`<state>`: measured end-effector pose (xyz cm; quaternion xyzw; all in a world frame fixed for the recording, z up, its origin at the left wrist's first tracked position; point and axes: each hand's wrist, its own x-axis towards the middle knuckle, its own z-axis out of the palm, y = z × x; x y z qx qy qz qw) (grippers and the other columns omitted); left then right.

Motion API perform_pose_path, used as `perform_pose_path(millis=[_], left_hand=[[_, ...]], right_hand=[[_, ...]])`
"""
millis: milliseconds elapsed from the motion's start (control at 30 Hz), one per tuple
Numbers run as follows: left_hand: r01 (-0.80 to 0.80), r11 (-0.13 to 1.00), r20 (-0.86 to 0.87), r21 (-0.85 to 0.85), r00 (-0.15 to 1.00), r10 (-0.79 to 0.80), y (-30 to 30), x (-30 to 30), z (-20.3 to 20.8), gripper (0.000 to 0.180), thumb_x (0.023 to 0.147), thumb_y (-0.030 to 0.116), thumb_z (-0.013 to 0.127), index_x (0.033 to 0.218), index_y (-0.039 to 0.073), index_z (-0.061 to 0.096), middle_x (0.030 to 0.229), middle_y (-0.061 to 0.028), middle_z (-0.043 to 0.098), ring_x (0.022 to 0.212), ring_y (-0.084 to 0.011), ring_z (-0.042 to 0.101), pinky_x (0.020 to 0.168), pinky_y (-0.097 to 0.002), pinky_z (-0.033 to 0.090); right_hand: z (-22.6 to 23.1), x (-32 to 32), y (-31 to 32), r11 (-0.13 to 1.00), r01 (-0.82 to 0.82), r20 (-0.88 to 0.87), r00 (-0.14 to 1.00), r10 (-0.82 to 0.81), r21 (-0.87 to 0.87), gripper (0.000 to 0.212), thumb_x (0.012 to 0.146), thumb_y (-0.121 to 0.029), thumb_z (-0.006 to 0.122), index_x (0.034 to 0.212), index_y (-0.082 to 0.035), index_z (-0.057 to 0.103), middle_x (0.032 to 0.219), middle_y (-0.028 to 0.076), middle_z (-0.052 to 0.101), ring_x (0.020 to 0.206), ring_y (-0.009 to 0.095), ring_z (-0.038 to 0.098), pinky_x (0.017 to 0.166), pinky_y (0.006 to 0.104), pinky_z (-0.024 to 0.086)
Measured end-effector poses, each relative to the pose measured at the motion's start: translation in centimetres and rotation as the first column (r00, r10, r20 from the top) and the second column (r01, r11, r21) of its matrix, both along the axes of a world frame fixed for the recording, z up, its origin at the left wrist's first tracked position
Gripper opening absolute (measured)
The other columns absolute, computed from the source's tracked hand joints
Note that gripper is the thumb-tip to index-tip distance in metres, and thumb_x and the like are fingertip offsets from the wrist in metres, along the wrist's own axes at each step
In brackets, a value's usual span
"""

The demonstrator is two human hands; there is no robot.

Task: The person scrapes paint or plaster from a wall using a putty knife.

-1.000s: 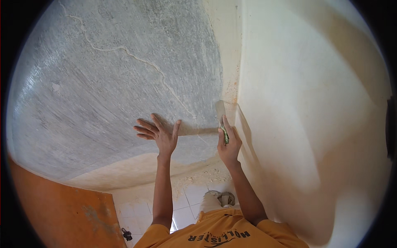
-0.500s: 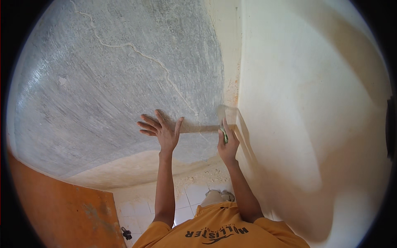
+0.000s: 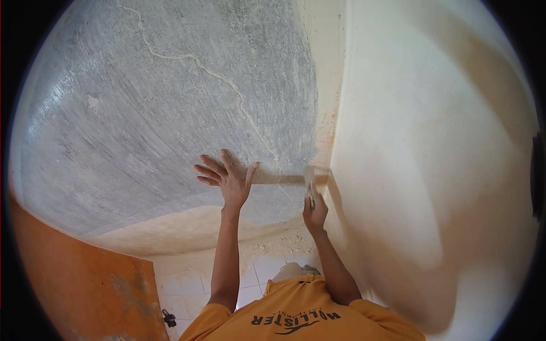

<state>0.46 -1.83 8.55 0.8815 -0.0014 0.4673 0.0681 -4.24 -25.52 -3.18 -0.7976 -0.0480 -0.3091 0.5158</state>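
Observation:
My left hand [image 3: 230, 181] lies flat against the grey, scraped wall [image 3: 187, 113], fingers spread and nothing in it. To its right, my right hand [image 3: 315, 215] is closed around the green handle of a scraper [image 3: 309, 176], which looks like a putty knife. The scraper's pale blade is smeared by motion and points up along the strip beside the wall corner. Whether its edge touches the wall, I cannot tell. A pale, winding filled crack [image 3: 242, 108] runs down the grey wall and ends between my two hands.
A cream side wall [image 3: 392, 125] meets the grey one at the corner on the right. Peeled flakes [image 3: 290, 244] lie at the wall's foot, by white floor tiles [image 3: 185, 284]. At lower left stand an orange panel [image 3: 85, 273] and a small black object [image 3: 169, 318].
My right hand has drawn the scraper down toward me along the corner strip. My left hand stays flat on the wall, and the whole view has shifted slightly.

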Motion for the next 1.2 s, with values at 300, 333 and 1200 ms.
perform_pose_path(millis=[300, 333, 1200], left_hand=[[-0.045, 0.998, -0.034, 0.036, 0.998, 0.046, 0.5, -0.6, -0.2, 0.108, 0.093, 0.065, 0.056, 0.161, 0.009, -0.007, 0.156, -0.0318, -0.032, 0.138, -0.0500, -0.040, 0.101, -0.0706, -0.027], [-0.038, 0.997, 0.021, 0.061, 0.999, 0.037, 1.0, -0.9, -0.6, 0.098, 0.095, 0.060, 0.057, 0.162, 0.012, 0.003, 0.159, -0.0296, -0.026, 0.142, -0.0472, -0.035, 0.107, -0.0664, -0.024], [-0.503, 0.475, -0.671, -0.722, 0.677, -0.304, 10.5, -47.7, -21.4, 0.069, 0.101, 0.037, 0.057, 0.155, 0.005, 0.029, 0.156, -0.0350, 0.025, 0.128, -0.0477, 0.051, 0.105, -0.0474, 0.046]], right_hand=[[-1.6, -3.6, 0.9, 0.963, -0.265, -0.180, 0.951, 0.253, -0.051, 0.040, 0.097, -0.009, 0.062, 0.137, -0.003, 0.059, 0.105, 0.019, 0.070, 0.094, 0.030, 0.069, 0.081, 0.0368, 0.054], [-1.2, -3.8, 1.3, 0.954, -0.298, -0.161, 0.943, 0.292, -0.016, 0.040, 0.098, -0.010, 0.062, 0.137, -0.002, 0.058, 0.111, 0.019, 0.070, 0.100, 0.029, 0.069, 0.086, 0.0355, 0.053], [-8.4, -23.2, 15.4, 0.586, -0.728, -0.625, 0.281, 0.728, 0.355, 0.037, 0.102, -0.017, 0.057, 0.137, -0.004, 0.060, 0.077, -0.001, 0.057, 0.063, 0.004, 0.044, 0.058, 0.0211, 0.038]])
